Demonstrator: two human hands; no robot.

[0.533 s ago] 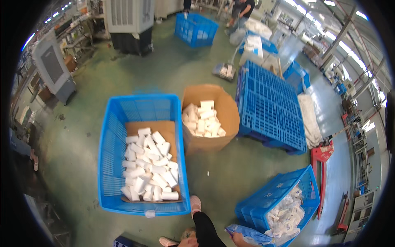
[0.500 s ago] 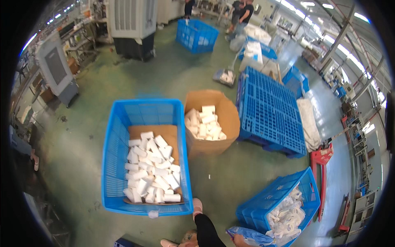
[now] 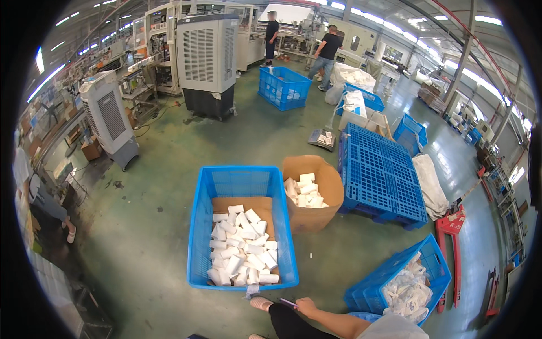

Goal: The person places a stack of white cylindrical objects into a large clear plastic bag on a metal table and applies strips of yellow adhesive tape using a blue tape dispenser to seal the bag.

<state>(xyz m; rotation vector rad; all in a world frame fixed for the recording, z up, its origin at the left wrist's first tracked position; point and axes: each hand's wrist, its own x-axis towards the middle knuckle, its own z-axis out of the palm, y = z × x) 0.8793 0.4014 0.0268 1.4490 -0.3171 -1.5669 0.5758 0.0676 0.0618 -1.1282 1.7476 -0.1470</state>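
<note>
My right hand point(image 3: 306, 307) reaches in from the lower right, over my dark-trousered leg. Its fingers are closed around a slim purple object point(image 3: 288, 303), whose kind I cannot make out. Just beyond it stands a blue crate point(image 3: 193, 237), lined with brown cardboard and heaped with short white rolls point(image 3: 243, 248). A scrap of clear plastic point(image 3: 252, 290) hangs at the crate's near rim. To the right, near my forearm, a tilted blue crate point(image 3: 367, 285) contains crumpled white plastic bags point(image 3: 407, 291). My left hand is out of view.
A brown cardboard drum point(image 3: 313, 220) with more white rolls touches the crate's right side. Beyond it lie stacked blue pallets point(image 3: 384, 169), a floor scale point(image 3: 321, 139) and a red pallet jack point(image 3: 450, 226). Air coolers point(image 3: 209, 56) stand far left; two people point(image 3: 327, 51) are at the back.
My right hand has moved left from the bag crate to the front of the roll crate, the purple object now showing in it. The view has tilted up and shifted left.
</note>
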